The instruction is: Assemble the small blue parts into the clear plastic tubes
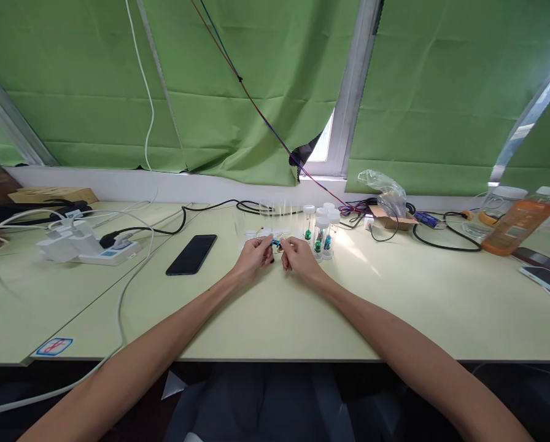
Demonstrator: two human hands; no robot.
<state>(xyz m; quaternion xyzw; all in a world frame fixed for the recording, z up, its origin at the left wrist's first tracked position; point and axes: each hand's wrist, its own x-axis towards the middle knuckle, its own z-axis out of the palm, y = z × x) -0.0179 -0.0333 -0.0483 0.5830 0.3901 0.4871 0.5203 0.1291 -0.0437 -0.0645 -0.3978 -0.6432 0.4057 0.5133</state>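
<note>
Over the table, my left hand [253, 258] and my right hand [301, 258] meet with pinched fingers at a small blue part [275, 243]. Each hand grips one side of it, and the fingertips hide much of its shape; its exact kind is too small to make out. Just beyond the hands stands a clear plastic container [282, 210], with small thin pieces near its base. Right of my right hand are several clear tubes [321, 234] with white caps, upright, holding green and blue pieces.
A black phone [191, 255] lies to the left. Farther left sits a power strip [113, 253] with white chargers and loose cables. At the right are an open cardboard box [390, 219], an orange bottle [519, 224], a clear jar [489, 212] and a white-edged phone [546, 281].
</note>
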